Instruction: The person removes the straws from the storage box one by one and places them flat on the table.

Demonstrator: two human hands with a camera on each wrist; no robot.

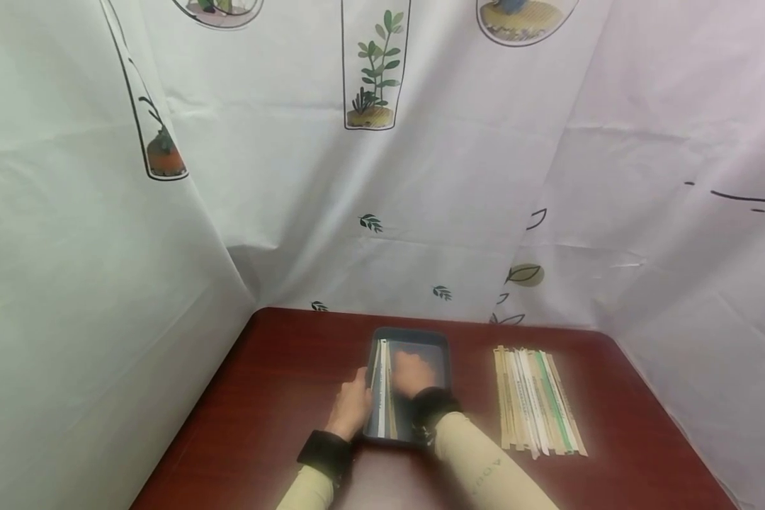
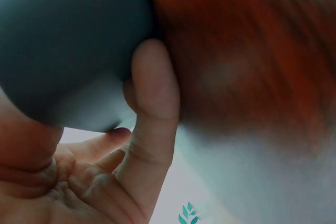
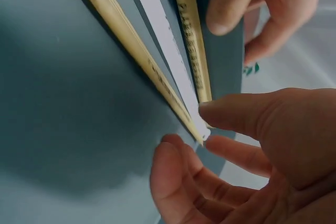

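Note:
A dark blue-grey tray (image 1: 449, 361) sits on the table, with a few long thin sticks (image 1: 382, 397) along its left side. Printed paper sleeves, one white (image 3: 167, 43) and two tan, cover them like wrapped chopsticks. My left hand (image 1: 352, 405) grips the tray's left edge; the left wrist view shows fingers around its wall (image 2: 79, 40). Inside the tray is my right hand (image 1: 413, 373), blurred in the head view. In the right wrist view its thumb and fingers are slightly parted at the sticks' ends, the thumb touching the white one.
To the right of the tray, a row of several similar wrapped sticks (image 1: 535, 400), tan, white and one green, lies on the red-brown table (image 1: 280, 382). White cloth (image 1: 446, 198) with plant prints hangs behind the table and along both sides.

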